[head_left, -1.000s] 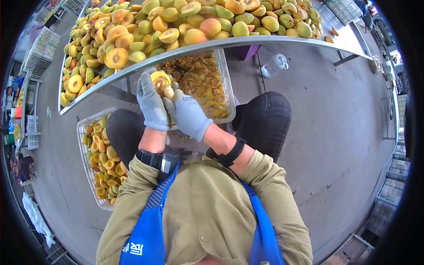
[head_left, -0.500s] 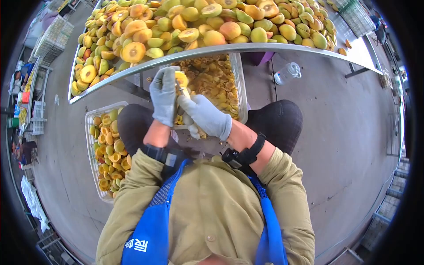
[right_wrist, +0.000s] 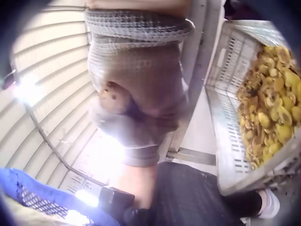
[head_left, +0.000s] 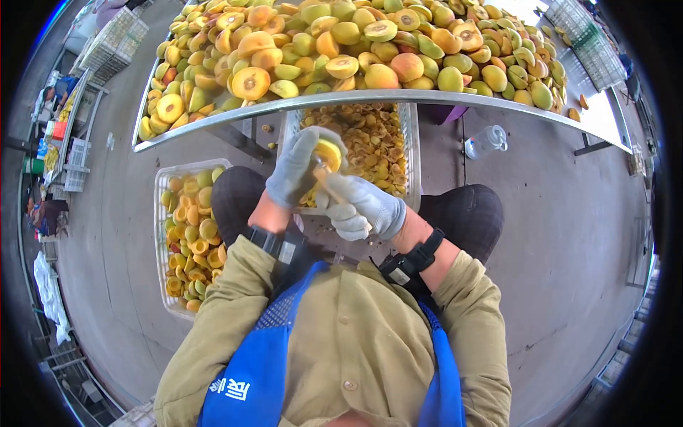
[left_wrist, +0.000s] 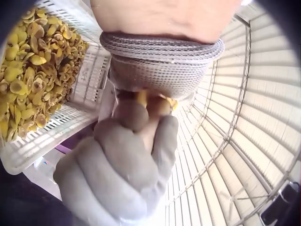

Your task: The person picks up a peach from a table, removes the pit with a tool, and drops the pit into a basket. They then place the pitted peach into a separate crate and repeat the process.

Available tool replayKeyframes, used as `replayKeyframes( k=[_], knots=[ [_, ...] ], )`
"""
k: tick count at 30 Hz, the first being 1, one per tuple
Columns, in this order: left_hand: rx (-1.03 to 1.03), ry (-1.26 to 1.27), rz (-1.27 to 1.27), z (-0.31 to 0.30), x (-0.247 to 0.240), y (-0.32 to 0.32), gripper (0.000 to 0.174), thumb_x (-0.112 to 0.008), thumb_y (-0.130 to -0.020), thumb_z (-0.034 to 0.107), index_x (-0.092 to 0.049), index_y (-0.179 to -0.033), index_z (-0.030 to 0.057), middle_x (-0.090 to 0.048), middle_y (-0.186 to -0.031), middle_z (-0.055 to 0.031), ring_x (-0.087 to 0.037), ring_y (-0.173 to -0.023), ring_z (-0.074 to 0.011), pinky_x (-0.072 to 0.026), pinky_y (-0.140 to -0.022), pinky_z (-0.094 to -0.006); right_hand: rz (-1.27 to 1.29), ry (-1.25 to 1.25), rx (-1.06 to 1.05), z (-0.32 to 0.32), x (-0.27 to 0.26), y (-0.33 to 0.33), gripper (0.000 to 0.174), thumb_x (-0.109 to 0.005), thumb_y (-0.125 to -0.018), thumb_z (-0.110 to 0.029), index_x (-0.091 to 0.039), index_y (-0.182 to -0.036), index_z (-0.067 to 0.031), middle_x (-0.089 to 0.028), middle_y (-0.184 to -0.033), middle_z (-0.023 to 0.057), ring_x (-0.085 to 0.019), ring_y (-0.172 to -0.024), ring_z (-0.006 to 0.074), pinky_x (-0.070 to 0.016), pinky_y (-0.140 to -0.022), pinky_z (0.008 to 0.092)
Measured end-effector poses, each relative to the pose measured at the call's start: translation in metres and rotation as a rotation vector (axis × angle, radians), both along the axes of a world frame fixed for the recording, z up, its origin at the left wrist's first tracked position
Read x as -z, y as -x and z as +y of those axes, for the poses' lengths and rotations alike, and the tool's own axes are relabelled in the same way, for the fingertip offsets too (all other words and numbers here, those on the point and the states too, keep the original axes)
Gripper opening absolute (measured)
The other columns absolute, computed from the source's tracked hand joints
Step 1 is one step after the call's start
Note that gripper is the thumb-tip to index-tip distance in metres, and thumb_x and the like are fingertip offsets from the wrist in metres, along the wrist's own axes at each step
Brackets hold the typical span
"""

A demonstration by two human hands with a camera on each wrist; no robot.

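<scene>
My gloved left hand [head_left: 292, 171] grips a yellow-fleshed peach half [head_left: 328, 152], cut face turned toward the right hand. In my gloved right hand [head_left: 370, 208] is a wooden-handled pitting tool [head_left: 340, 196], its upper end right at the fruit's cut face. The left wrist view shows the right fingers [left_wrist: 117, 165] curled round the handle, while the left glove [left_wrist: 160, 70] mostly hides the fruit. In the right wrist view, the rounded end of the handle [right_wrist: 114, 99] pokes out of the blurred right glove [right_wrist: 146, 80].
A metal-edged table [head_left: 341, 98] heaped with peach halves [head_left: 408, 67] stands ahead. Under it sits a white crate [head_left: 413, 142] of thin fruit scraps. Another crate [head_left: 163, 249] with hollowed halves is beside the left knee. A clear plastic jug [head_left: 486, 142] stands on the floor at right.
The head view has shifted, so the scene sits lower and further right. The right hand has turned and drawn slightly down, with the tool's handle now showing below the peach half. Both holds continue.
</scene>
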State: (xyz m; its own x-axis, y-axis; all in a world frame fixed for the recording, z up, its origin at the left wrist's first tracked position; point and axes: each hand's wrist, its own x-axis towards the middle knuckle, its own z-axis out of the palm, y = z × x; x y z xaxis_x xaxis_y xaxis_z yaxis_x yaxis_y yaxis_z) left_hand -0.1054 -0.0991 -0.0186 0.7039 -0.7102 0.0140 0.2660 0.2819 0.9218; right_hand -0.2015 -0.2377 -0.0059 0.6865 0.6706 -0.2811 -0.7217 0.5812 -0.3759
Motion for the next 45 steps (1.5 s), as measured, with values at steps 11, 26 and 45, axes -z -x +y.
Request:
replayKeyframes(
  k=[11,26,45],
  knots=[
    [-0.832,-1.0,-1.147,0.155,-0.044,-0.013,0.021,-0.049,-0.091,0.016,-0.059,-0.103,0.0016,-0.062,-0.096,-0.0123,-0.061,-0.092,-0.0237,-0.0479,-0.078,-0.032,-0.358,1.385,0.115,-0.023,0.109,0.011,0.045,-0.049,-0.089,-0.04,-0.057,-0.086,0.0044,-0.061,-0.069,0.0195,-0.06,-0.056,0.0294,-0.047,-0.053,0.0398],
    [-0.463,-0.646,-0.989,-0.03,-0.032,-0.105,0.032,-0.055,-0.088,0.028,-0.061,-0.11,0.0059,-0.064,-0.103,-0.0154,-0.062,-0.095,-0.0254,-0.0475,-0.081,-0.0341,-0.511,1.546,0.436,-0.014,0.109,0.017,0.038,-0.049,-0.09,-0.034,-0.053,-0.084,0.0032,-0.06,-0.075,0.0256,-0.058,-0.075,0.0429,-0.0451,-0.068,0.0469],
    [-0.273,0.185,0.375,0.003,-0.011,-0.022,0.035,-0.068,-0.082,0.018,-0.052,-0.112,0.0124,-0.06,-0.101,-0.0072,-0.061,-0.087,-0.0221,-0.0548,-0.071,-0.0328,-0.381,0.879,0.672,-0.005,-0.004,0.025,0.029,-0.046,-0.095,-0.031,-0.05,-0.092,-0.0028,-0.047,-0.055,0.0015,-0.045,-0.039,0.0096,-0.0344,-0.037,0.0238]
  ],
)
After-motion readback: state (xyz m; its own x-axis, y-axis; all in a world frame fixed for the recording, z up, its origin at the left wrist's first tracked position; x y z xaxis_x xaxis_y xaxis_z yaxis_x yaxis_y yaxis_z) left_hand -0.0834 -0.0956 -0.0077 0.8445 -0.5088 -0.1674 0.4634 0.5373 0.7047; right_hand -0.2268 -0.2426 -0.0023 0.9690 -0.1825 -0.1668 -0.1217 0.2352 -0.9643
